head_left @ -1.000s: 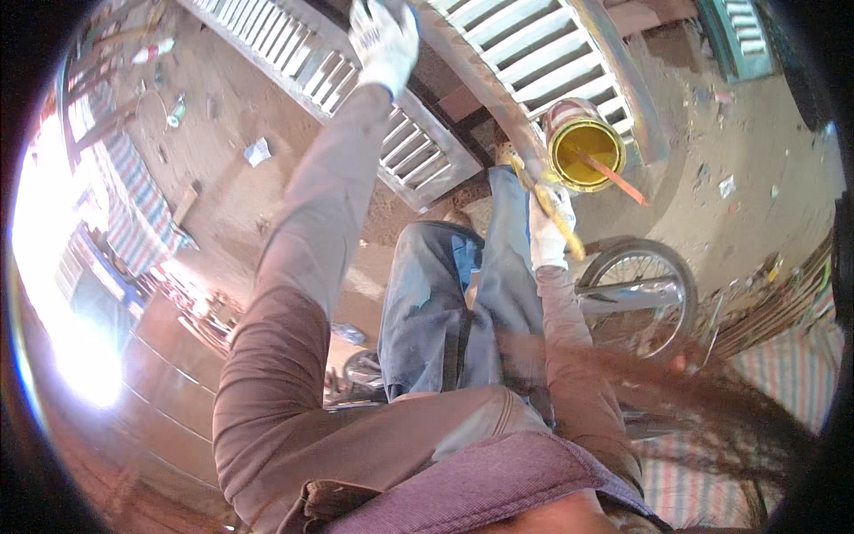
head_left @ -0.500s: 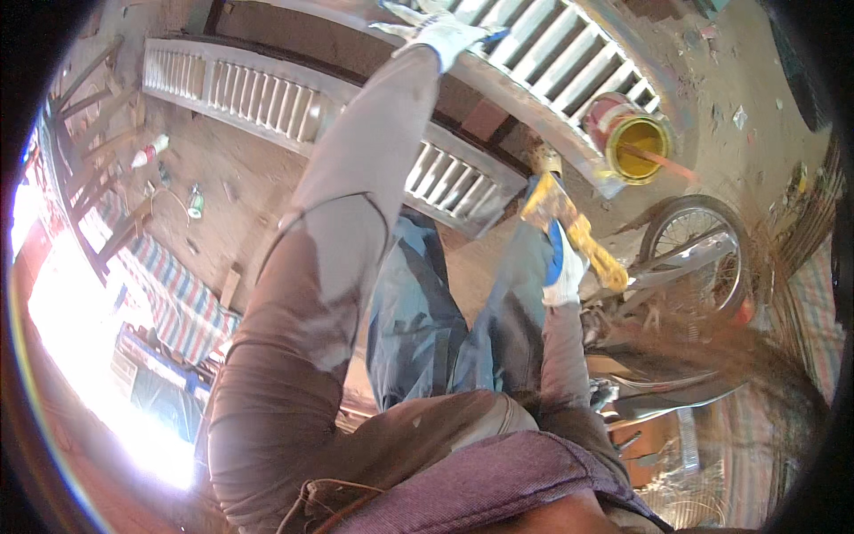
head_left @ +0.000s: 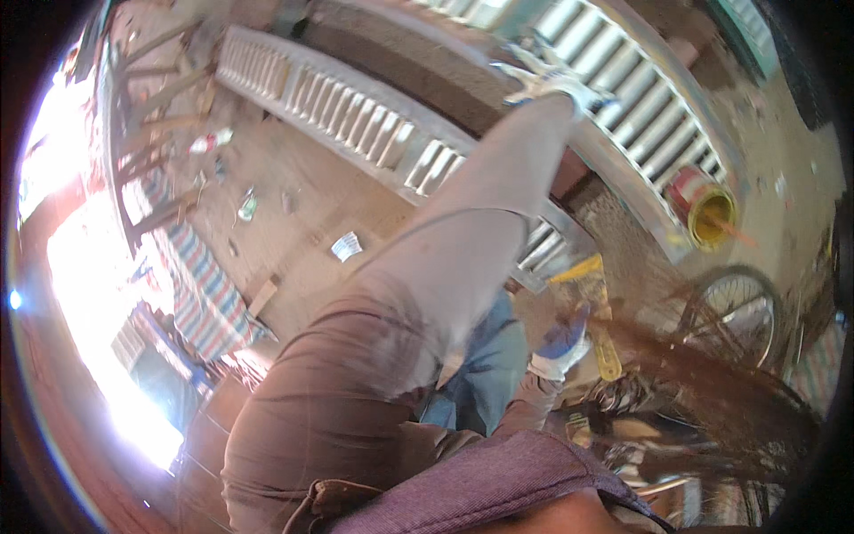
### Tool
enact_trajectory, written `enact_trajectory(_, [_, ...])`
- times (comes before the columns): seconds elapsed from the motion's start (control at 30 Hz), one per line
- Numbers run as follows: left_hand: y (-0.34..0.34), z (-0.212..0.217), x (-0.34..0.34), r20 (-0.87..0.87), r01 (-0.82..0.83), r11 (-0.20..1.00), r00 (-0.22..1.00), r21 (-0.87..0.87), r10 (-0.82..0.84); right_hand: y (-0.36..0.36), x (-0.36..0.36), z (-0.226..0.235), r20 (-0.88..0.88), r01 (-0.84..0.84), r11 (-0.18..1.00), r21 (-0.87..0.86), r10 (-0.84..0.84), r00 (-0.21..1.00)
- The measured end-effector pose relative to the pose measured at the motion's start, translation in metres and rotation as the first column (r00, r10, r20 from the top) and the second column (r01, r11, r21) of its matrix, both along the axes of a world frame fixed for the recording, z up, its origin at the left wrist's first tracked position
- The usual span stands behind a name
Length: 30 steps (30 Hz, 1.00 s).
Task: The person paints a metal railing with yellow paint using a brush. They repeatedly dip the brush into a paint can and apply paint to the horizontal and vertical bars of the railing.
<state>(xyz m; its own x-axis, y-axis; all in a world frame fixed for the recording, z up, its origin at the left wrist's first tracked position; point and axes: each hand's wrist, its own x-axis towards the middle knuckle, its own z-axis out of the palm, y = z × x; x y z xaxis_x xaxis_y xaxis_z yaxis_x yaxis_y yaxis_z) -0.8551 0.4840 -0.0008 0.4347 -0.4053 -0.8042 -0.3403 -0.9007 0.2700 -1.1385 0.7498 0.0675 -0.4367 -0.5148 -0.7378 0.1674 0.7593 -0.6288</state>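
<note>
My left hand, in a white glove with blue fingertips, reaches far forward to the slatted white shutter panel. Its fingers are spread over the panel's near edge, holding nothing. Close to my legs, my right hand, in a white and blue glove, is closed round a yellow-smeared putty knife. The knife's broad blade points forward and its handle end shows below the hand. Motion blurs the right fingers. Near the panel's right end is a red can, with yellow stuff inside and a stick leaning out.
A second slatted panel lies further left. Wooden frames and a striped cloth are at the left. On the right are a spoked wheel and brown strands. A pale folded piece lies on the floor.
My view has swung left, so the panels and can sit further right. My right hand with the putty knife has drawn back from the can. My left hand remains spread at the panel.
</note>
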Motion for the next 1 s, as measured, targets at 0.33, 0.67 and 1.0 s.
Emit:
enact_trajectory(0.33, [-0.017, -0.104, -0.005, 0.135, 0.342, 0.94, 0.931, 0.003, -0.339, -0.033, -0.077, -0.01, 0.022, -0.124, 0.992, 0.026, 0.123, 0.992])
enact_trajectory(0.67, [-0.014, -0.107, 0.008, 0.064, 0.342, 0.938, 0.936, 0.061, -0.345, -0.033, -0.104, -0.014, 0.275, 0.214, 0.947, -0.239, -0.145, 0.95])
enact_trajectory(1.0, [-0.013, -0.077, 0.008, -0.099, 0.2, 0.978, 0.974, -0.05, -0.205, -0.085, -0.063, -0.016, 0.113, 0.127, 0.976, -0.175, -0.108, 0.988])
